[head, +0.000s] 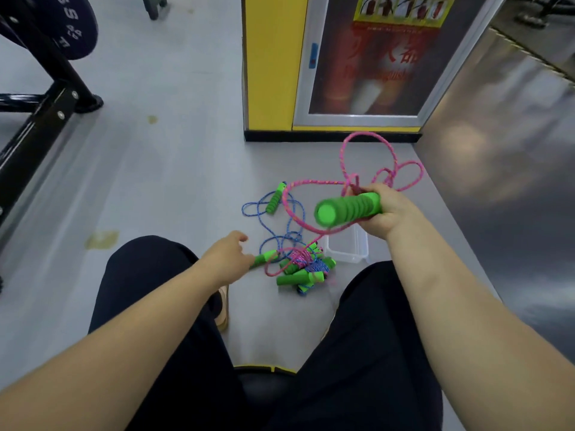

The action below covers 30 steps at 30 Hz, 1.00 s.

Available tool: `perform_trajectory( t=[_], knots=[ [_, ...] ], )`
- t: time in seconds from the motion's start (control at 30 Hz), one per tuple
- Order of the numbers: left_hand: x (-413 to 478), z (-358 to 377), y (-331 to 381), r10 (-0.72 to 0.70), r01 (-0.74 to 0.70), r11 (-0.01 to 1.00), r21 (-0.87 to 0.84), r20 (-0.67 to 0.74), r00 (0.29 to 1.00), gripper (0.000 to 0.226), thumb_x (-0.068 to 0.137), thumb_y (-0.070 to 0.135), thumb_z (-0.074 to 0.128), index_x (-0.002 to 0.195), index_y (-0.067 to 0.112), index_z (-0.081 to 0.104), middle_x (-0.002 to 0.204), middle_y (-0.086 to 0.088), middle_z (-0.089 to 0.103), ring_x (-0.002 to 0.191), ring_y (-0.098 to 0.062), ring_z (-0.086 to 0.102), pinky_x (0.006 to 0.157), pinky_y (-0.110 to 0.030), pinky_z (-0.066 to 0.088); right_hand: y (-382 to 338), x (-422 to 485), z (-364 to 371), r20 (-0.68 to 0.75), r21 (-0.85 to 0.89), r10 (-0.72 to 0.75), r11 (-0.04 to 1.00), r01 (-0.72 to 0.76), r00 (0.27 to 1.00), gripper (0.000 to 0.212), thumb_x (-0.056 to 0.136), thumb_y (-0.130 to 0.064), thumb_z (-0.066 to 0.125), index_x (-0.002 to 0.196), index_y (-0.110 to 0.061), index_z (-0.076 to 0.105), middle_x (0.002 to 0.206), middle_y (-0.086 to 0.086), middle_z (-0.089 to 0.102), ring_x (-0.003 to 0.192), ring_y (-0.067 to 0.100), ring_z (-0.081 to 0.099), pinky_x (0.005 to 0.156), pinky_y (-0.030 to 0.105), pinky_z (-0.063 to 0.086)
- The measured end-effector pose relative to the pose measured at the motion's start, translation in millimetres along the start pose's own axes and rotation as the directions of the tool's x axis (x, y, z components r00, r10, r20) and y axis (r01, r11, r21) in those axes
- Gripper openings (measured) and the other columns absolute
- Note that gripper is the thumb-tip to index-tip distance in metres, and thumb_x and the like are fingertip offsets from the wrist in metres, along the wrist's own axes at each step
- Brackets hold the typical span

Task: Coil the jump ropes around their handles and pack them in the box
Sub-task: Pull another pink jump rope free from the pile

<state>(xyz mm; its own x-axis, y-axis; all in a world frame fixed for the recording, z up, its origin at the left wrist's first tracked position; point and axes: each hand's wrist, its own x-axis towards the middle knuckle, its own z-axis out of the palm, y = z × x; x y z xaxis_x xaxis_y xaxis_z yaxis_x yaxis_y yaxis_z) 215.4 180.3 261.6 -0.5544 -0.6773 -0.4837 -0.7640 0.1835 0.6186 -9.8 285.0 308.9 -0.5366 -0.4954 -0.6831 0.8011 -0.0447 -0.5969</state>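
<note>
Right hand [384, 211], centre right of frame, is clenched round the rope end of a green foam handle [347, 209]; the free end points toward the camera, blurred. The pink rope [317, 181] loops up above the fist and sweeps down left, under the handle.

Left hand [225, 256], lower centre, meets the end of a second green handle [264, 258] on the floor [174, 181]. Thumb is raised, fingers are hidden behind the hand, so I can't tell if it's clamped on.

Just right of that is a pile of wound ropes [303, 273], green handles bundled. The clear box [350, 248] sits just beside the pile, below the right hand. A loose blue rope [244, 209] with its handle [275, 199] is sprawled above the pile.

Yellow pillar [270, 73] top centre, black gym frame [40, 113] upper left.
</note>
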Motion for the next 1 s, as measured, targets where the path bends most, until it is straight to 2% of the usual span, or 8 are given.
perform_trajectory(
  t=[0.17, 0.3, 0.4, 0.5, 0.63, 0.83, 0.93, 1.0],
  knots=[
    [-15.4, -37.3, 66.0, 0.212, -0.210, 0.714, -0.668, -0.079, 0.974, 0.035, 0.077, 0.048, 0.062, 0.108, 0.033, 0.056, 0.119, 0.009, 0.056, 0.115, -0.008, 0.051, 0.102, -0.033, 0.038, 12.4, -13.4, 22.6, 0.136, -0.357, -0.299, 0.875, 0.328, 0.945, 0.023, 0.086, 0.010, 0.046, 0.072, -0.008, 0.046, 0.056, 0.012, 0.045, 0.034, 0.016, 0.050, 0.041, 0.031, 0.053],
    [-28.1, -28.5, 98.5, 0.378, -0.364, 0.921, -0.142, 0.091, 0.921, 0.121, 0.060, 0.045, 0.084, 0.150, 0.028, 0.005, 0.148, 0.003, 0.026, 0.133, -0.009, 0.029, 0.103, -0.023, 0.025, 30.4, -23.9, 41.8, 0.208, -0.498, -0.302, 0.786, 0.367, 0.930, 0.020, 0.087, 0.006, 0.050, 0.074, -0.010, 0.051, 0.062, 0.011, 0.050, 0.046, 0.019, 0.053, 0.049, 0.031, 0.051],
    [-22.0, -6.2, 93.7, 0.369, -0.356, 0.928, -0.108, 0.157, 0.916, 0.138, 0.059, 0.031, 0.088, 0.147, 0.027, -0.019, 0.148, -0.001, 0.033, 0.130, -0.019, 0.041, 0.102, -0.027, 0.037, 42.2, -30.9, 55.9, 0.206, -0.388, -0.219, 0.877, 0.285, 0.954, 0.017, 0.089, 0.003, 0.050, 0.077, -0.010, 0.052, 0.058, 0.009, 0.053, 0.044, 0.017, 0.056, 0.046, 0.028, 0.051],
    [-16.2, 6.9, 81.7, 0.319, -0.299, 0.937, -0.182, 0.095, 0.943, 0.115, 0.062, 0.022, 0.081, 0.150, 0.026, 0.006, 0.128, -0.005, 0.056, 0.111, -0.024, 0.058, 0.092, -0.035, 0.049, 47.0, -30.7, 56.7, 0.249, -0.464, -0.269, 0.810, 0.358, 0.930, 0.009, 0.089, -0.005, 0.056, 0.083, -0.011, 0.053, 0.069, 0.008, 0.055, 0.058, 0.018, 0.056, 0.061, 0.033, 0.050],
    [-11.4, 3.8, 74.3, 0.282, -0.268, 0.921, -0.283, 0.008, 0.959, 0.029, 0.072, 0.007, 0.066, 0.100, 0.006, 0.057, 0.072, -0.009, 0.062, 0.065, -0.025, 0.060, 0.064, -0.036, 0.050, 34.4, -42.7, 47.5, 0.466, -0.610, -0.209, 0.628, 0.483, 0.860, 0.018, 0.095, -0.031, 0.050, 0.091, -0.014, 0.055, 0.084, 0.004, 0.057, 0.074, 0.018, 0.057, 0.071, 0.033, 0.052],
    [-21.1, -26.8, 76.0, 0.399, -0.288, 0.843, -0.455, 0.168, 0.901, 0.013, 0.078, -0.003, 0.064, 0.078, 0.004, 0.054, 0.051, -0.006, 0.054, 0.047, -0.021, 0.052, 0.051, -0.026, 0.046, 28.9, -16.6, 9.1, 0.319, -0.654, -0.374, 0.579, 0.488, 0.871, 0.028, 0.097, -0.042, 0.037, 0.103, -0.020, 0.054, 0.103, -0.002, 0.064, 0.069, 0.013, 0.049, 0.060, 0.024, 0.038],
    [-25.2, -38.5, 78.6, 0.448, -0.247, 0.776, -0.580, 0.232, 0.863, 0.014, 0.070, 0.004, 0.063, 0.058, 0.009, 0.057, 0.050, -0.006, 0.055, 0.045, -0.020, 0.054, 0.053, -0.025, 0.049, 56.4, -9.4, -0.9, 0.547, -0.480, -0.074, 0.789, 0.384, 0.834, 0.032, 0.088, -0.046, 0.050, 0.106, -0.022, 0.058, 0.093, -0.013, 0.069, 0.097, 0.007, 0.058, 0.086, 0.027, 0.039],
    [-24.6, -43.3, 80.0, 0.425, -0.223, 0.737, -0.638, 0.181, 0.887, 0.023, 0.073, 0.003, 0.060, 0.051, 0.008, 0.059, 0.049, -0.008, 0.057, 0.044, -0.020, 0.054, 0.049, -0.022, 0.049, 77.7, -3.5, -9.8, 0.614, -0.608, 0.115, 0.700, 0.374, 0.781, 0.034, 0.081, -0.040, 0.061, 0.111, -0.025, 0.058, 0.095, -0.007, 0.070, 0.103, 0.007, 0.059, 0.094, 0.030, 0.037]
  ],
)
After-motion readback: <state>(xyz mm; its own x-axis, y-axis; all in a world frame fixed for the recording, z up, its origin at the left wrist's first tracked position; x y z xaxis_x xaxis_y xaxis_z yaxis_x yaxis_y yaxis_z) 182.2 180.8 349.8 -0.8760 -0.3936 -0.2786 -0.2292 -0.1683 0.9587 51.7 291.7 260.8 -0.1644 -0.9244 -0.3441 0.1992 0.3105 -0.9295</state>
